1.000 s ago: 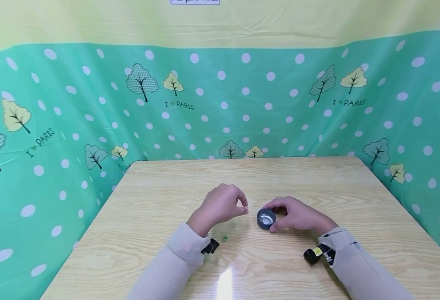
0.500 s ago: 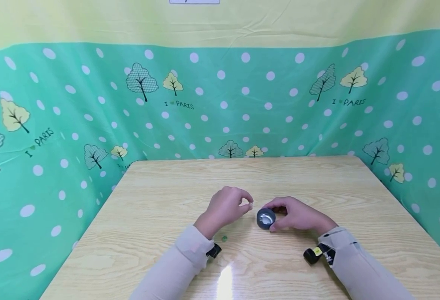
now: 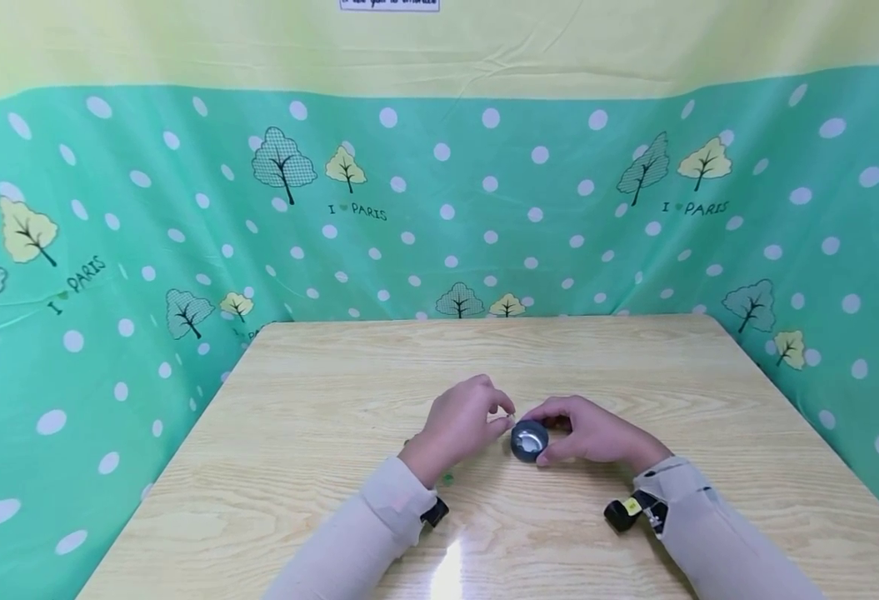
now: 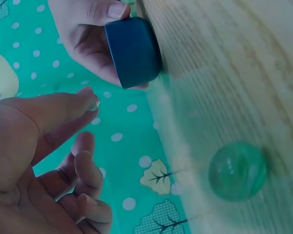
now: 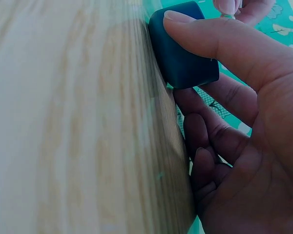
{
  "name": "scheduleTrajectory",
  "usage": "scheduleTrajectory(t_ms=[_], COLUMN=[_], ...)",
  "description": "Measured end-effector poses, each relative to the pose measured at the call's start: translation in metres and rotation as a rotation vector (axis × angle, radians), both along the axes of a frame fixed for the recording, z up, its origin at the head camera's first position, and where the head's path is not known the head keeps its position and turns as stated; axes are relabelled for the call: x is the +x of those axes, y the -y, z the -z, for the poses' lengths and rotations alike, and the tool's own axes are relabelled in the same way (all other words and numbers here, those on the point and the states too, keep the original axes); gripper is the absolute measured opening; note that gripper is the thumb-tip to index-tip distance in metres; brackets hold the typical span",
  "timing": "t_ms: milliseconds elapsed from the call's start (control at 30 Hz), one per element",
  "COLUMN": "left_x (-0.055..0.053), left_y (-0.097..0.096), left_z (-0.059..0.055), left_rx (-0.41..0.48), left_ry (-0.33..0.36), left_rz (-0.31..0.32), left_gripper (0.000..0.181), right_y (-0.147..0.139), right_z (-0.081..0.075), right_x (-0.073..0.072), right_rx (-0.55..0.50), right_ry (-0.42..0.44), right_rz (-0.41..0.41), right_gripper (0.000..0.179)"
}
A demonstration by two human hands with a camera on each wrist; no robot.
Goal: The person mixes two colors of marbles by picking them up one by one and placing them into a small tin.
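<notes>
Cup [image 4: 134,53] of dark blue-grey colour, smooth and matt, stands upright on the table [image 3: 334,400]; its lower edge is rounded, its rim circular, and in the head view its inside looks silvery and shiny. The right hand [image 3: 596,429] grips this cup from the side, with the thumb on one part of the wall and a finger against the other. The left hand [image 3: 463,421] is just beside the rim; its thumb and forefinger pinch a very small, clear, glossy piece [image 4: 96,103], mostly covered by the fingertips, so I cannot tell its full shape. The other fingers of this hand are loosely bent. Nearer to the person, a see-through green marble [image 4: 238,171] rests on the table, round and polished, with a paler swirl within. The table is of pale wood pattern with long, wavy grain. Behind it hangs green cloth [image 3: 409,208], softly creased, printed with whitish dots and trees.
</notes>
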State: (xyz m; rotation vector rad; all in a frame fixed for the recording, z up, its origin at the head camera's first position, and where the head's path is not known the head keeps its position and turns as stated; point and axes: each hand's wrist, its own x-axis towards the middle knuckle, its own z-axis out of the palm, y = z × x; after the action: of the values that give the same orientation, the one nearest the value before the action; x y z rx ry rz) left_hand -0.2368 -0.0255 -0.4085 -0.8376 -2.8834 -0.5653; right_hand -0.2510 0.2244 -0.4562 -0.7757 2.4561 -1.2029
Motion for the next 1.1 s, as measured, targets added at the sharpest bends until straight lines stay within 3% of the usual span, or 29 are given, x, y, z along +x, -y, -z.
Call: scheduleTrajectory(t_ms=[467, 1100], left_x=[0.006, 0.005], left_y=[-0.007, -0.012], left_z=[0.005, 0.009], left_rx=[0.010, -0.008], left_ry=[-0.006, 0.018], left_rz=[0.016, 0.031], left_gripper=[0.014, 0.015], right_y=[0.001, 0.001], right_z=[0.002, 0.002], right_x=[0.000, 0.000], right_rx=[0.005, 0.008], right_ry=[-0.024, -0.004], right_rz=[-0.006, 0.005], right_gripper=[0.051, 0.049])
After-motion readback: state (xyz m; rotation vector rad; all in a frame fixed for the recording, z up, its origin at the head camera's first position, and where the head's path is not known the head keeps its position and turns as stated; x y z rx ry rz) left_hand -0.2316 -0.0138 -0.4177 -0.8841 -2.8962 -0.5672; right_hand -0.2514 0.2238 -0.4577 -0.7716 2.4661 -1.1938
